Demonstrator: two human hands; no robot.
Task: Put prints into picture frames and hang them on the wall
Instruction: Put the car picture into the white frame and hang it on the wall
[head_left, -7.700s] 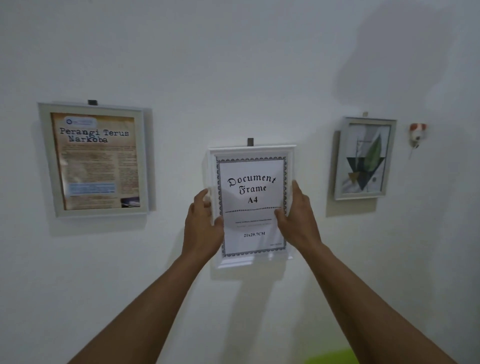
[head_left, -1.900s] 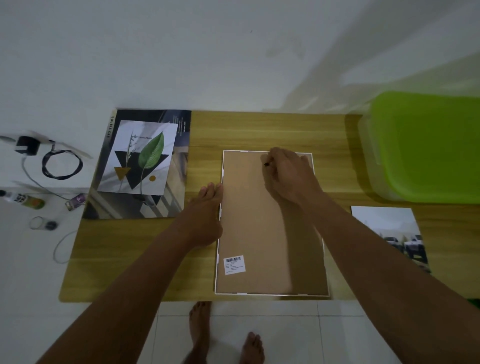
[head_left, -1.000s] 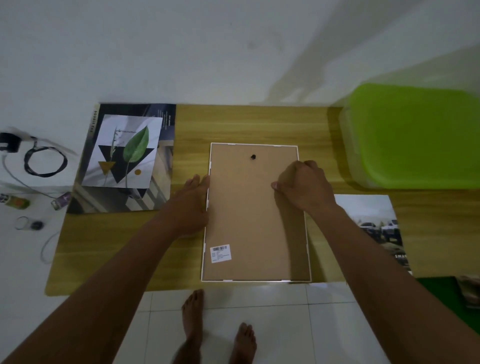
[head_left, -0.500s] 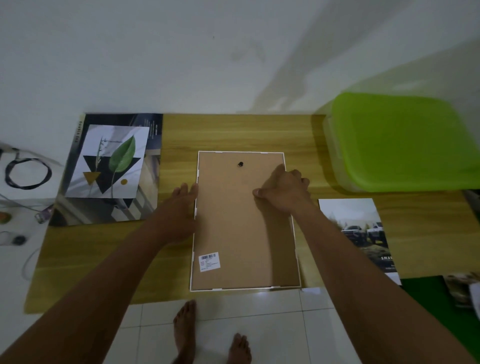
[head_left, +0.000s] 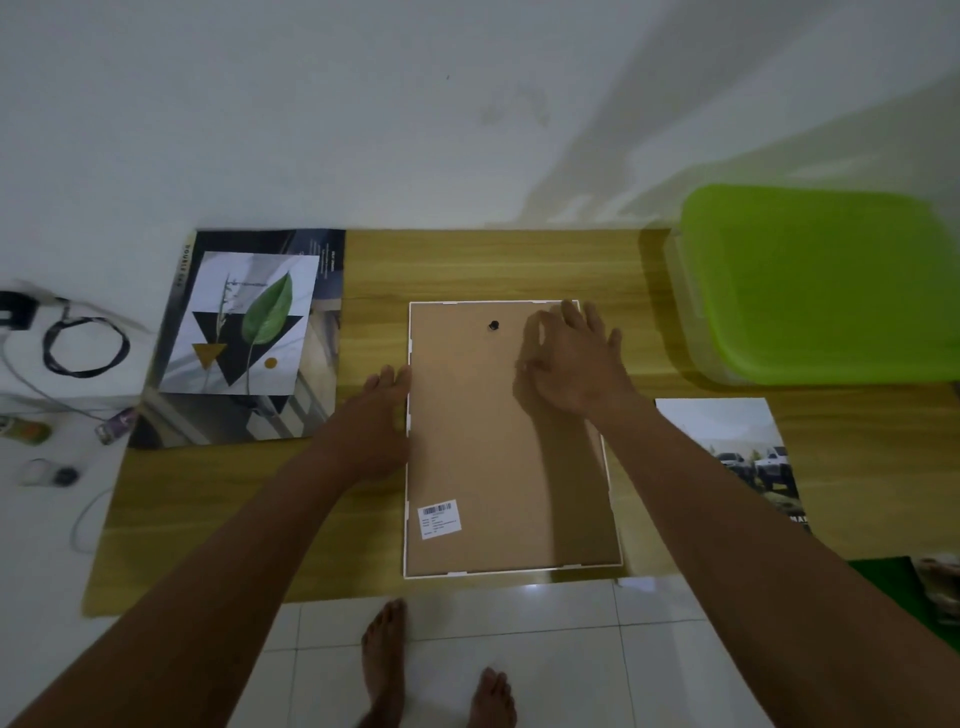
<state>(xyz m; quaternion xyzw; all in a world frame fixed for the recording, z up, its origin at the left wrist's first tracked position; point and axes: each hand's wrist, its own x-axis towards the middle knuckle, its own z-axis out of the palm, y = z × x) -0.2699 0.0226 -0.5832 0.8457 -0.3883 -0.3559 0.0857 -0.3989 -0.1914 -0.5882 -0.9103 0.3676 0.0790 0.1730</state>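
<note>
The white picture frame with a brown board back (head_left: 498, 467) lies face down in the middle of the yellow wooden table (head_left: 467, 265). My left hand (head_left: 376, 421) lies flat beside it, with straight fingers touching its left edge. My right hand (head_left: 576, 364) is over the top right of the board, fingers spread out and holding nothing.

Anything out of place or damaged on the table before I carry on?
Nothing spilled or damaged. The picture frame lies face down, square to the wooden table, but its near edge sits right at the table's front edge, so a nudge might tip it.
</note>
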